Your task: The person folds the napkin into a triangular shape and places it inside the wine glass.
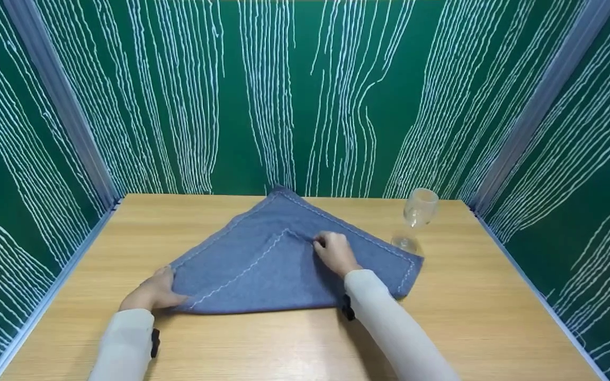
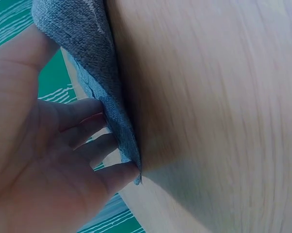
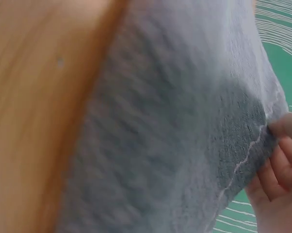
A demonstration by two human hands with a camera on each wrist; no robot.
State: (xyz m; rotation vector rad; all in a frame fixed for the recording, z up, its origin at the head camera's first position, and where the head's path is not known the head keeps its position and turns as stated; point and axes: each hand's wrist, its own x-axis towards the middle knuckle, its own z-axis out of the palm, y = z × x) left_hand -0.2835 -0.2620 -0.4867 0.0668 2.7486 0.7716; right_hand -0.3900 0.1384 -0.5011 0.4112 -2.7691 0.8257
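Observation:
A blue-grey towel (image 1: 252, 275) with a pale zigzag seam lies folded over itself on the wooden table. At its left corner, my left hand (image 1: 151, 290) is spread along the edge, fingertips touching the cloth. In the left wrist view the thumb reaches behind the towel (image 2: 83, 34), and the fingers of the left hand (image 2: 54, 141) lie apart, only lightly bent. Near the towel's middle, my right hand (image 1: 334, 251) pinches the seamed corner of the upper layer, raised a little. The right wrist view shows thumb and fingers of the right hand (image 3: 282, 165) gripping that edge.
A clear stemmed glass (image 1: 420, 209) stands at the back right, its base close to the towel's right corner. Green walls (image 1: 315, 106) with white wavy lines and grey corner posts (image 1: 538, 111) enclose the table (image 1: 262, 349) behind and on both sides.

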